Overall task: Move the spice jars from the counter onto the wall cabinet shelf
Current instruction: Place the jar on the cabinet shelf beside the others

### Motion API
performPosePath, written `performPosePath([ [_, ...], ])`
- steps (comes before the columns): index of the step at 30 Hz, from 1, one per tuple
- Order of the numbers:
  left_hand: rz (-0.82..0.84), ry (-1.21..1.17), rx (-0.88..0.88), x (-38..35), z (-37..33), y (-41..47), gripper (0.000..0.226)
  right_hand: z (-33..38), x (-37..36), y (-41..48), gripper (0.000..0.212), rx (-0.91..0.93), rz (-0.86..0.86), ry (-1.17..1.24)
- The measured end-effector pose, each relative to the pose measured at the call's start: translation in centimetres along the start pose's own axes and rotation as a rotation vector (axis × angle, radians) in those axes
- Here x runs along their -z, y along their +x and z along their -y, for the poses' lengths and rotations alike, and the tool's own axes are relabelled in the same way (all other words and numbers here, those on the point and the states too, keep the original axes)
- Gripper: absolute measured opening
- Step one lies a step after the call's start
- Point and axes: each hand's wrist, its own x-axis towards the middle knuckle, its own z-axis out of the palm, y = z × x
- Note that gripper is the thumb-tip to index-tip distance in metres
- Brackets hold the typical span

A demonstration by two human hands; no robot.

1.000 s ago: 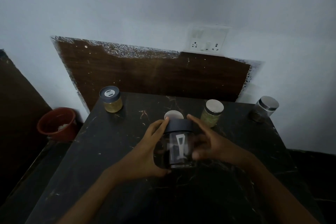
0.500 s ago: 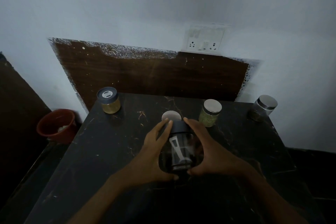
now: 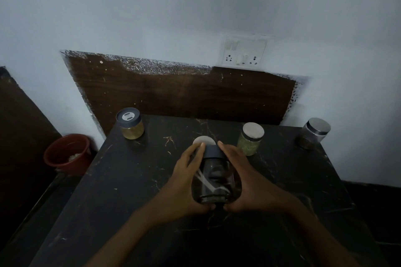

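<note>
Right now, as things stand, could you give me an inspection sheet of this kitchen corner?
Surface: dark counter with pale veins.
Job's things: clear jar with a dark lid, held between both hands; yellow-filled jar back left; green-filled jar and metal-lidded jar back right; pale lid showing behind the clear jar.
Clutter: nothing seen.
Hands: left hand and right hand both grip the clear jar.
Cables: nothing seen.
Surroundings: brown panel, socket plate, red bucket beside the counter; no cabinet shelf in view.

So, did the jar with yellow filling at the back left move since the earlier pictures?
No. The yellow-filled jar stands on the same back left corner of the counter, in front of the brown wall panel.
</note>
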Motion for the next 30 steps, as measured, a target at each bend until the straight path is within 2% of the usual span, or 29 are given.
performPosePath([
  [5,-0.034,-0.103,0.006,0.3,-0.4,0.0,0.117,0.1,0.8,-0.4,0.132,-0.02,0.016,0.102],
  [9,-0.005,-0.147,0.035,0.2,-0.3,-0.4,0.123,0.1,0.7,-0.8,0.129,-0.056,0.024,0.122],
  [12,0.024,-0.09,0.033,0.2,-0.3,-0.2,0.131,0.2,0.3,-0.8,0.125,-0.037,0.009,0.085],
  [15,0.017,-0.069,0.017,0.4,-0.7,-0.1,0.124,0.4,0.4,-1.0,0.126,-0.015,0.014,0.078],
  [18,-0.007,-0.132,0.014,0.8,-1.0,-0.2,0.118,0.5,0.7,-1.3,0.132,-0.016,0.022,0.131],
  [21,-0.017,-0.184,0.022,0.9,-1.1,-0.4,0.117,0.5,0.8,-1.4,0.128,-0.042,0.024,0.187],
  [25,0.027,-0.066,0.013,0.8,-0.8,-0.4,0.129,0.6,0.0,-1.1,0.121,-0.032,-0.02,0.12],
  [27,0.002,0.005,-0.004,0.8,-0.8,-0.3,0.126,0.7,-0.2,-0.9,0.122,-0.019,-0.036,0.096],
  [30,-0.015,-0.068,-0.002,0.8,-0.9,-0.4,0.12,0.8,0.2,-1.0,0.128,-0.018,0.001,0.115],
])
